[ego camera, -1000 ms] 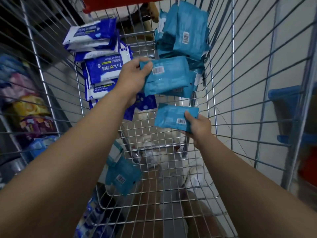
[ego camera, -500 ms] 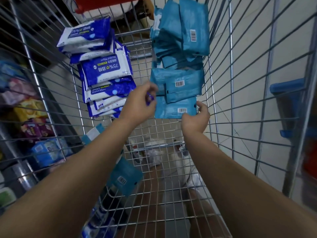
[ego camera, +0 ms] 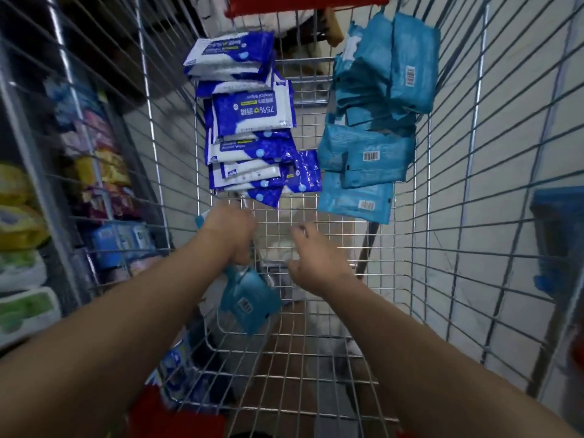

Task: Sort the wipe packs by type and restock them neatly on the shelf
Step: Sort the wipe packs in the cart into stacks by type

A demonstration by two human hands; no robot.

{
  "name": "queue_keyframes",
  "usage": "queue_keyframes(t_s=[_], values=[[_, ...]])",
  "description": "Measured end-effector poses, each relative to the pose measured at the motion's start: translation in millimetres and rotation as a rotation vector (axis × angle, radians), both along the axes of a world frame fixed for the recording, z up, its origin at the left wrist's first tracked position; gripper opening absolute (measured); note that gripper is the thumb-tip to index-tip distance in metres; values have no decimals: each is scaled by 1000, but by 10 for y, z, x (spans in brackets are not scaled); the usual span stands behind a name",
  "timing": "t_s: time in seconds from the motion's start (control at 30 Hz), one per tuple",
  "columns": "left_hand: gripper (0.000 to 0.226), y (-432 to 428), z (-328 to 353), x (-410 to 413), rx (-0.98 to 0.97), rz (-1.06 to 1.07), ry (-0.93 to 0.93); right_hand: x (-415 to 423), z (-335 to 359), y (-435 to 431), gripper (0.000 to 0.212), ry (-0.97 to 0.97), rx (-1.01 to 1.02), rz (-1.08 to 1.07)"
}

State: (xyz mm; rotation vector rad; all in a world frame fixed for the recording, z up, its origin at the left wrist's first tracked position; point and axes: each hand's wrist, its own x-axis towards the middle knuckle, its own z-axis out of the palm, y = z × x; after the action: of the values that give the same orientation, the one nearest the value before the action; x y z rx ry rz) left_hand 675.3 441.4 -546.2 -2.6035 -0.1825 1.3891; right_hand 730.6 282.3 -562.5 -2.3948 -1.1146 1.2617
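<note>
I look down into a wire shopping cart (ego camera: 442,216). Blue-and-white alcohol wipe packs (ego camera: 249,128) are stacked at its far left, with one dark blue pack (ego camera: 303,172) lying beside them. Teal wipe packs (ego camera: 373,121) are piled at the far right. A single teal wipe pack (ego camera: 248,300) lies nearer me on the left. My left hand (ego camera: 230,235) is blurred, its fingers curled down at that pack's top edge; whether they grip it is unclear. My right hand (ego camera: 316,257) hovers over the cart's middle, fingers apart and holding nothing.
Store shelves (ego camera: 104,172) with assorted coloured packs run along the left, outside the cart. More blue packs (ego camera: 177,371) show low down by the cart's near-left corner. A blue object (ego camera: 559,241) stands beyond the right wall. A red handle (ego camera: 303,3) tops the far end.
Both hands have let go of their packs, a dark blue one beside the left stack and a teal one on the right pile. They have pulled back toward me, the left dropping to the lone teal pack.
</note>
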Motion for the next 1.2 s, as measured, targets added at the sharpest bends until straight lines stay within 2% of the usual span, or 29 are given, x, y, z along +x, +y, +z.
queue_keyframes(t_s=[0.13, 0.3, 0.4, 0.47, 0.53, 0.63, 0.77, 0.83, 0.9, 1.03, 1.07, 1.13, 1.2], values=[[76, 48, 61, -137, 16, -1, 120, -426, -118, 159, 55, 196, -131, 165], [84, 35, -19, -179, 53, 93, 176, -800, -263, 167, 62, 94, -81, 107], [81, -25, -1, -121, 122, -44, 196, -855, -295, 107, 61, 98, -48, 13], [83, -59, 21, -99, 167, -178, 208, -897, -299, 82, 64, 198, -96, -55], [80, -75, 53, -91, 187, -199, 198, -884, -304, 102, 57, 253, -118, -116], [64, -104, 124, -64, 135, -70, 193, -826, -298, 187, 41, 238, -91, -117], [50, -155, 245, 41, 42, 30, 90, -920, -272, 271, 71, 352, -108, -213], [37, -123, 308, 140, -58, 145, 26, -951, -280, 279, 70, 347, -105, -278], [29, -58, 402, 265, -191, 315, -82, -958, -308, 269, 60, 277, -77, -268], [33, 43, 482, 531, -597, 665, -343, -1022, -346, 240, 61, 254, -2, -223], [35, 28, 484, 599, -751, 774, -387, -1007, -339, 230, 57, 280, -4, -253], [36, -47, 440, 765, -1018, 955, -441, -938, -347, 218, 29, 372, 0, -319], [35, -158, 320, 961, -1142, 998, -485, -855, -368, 198, 18, 488, -21, -335]])
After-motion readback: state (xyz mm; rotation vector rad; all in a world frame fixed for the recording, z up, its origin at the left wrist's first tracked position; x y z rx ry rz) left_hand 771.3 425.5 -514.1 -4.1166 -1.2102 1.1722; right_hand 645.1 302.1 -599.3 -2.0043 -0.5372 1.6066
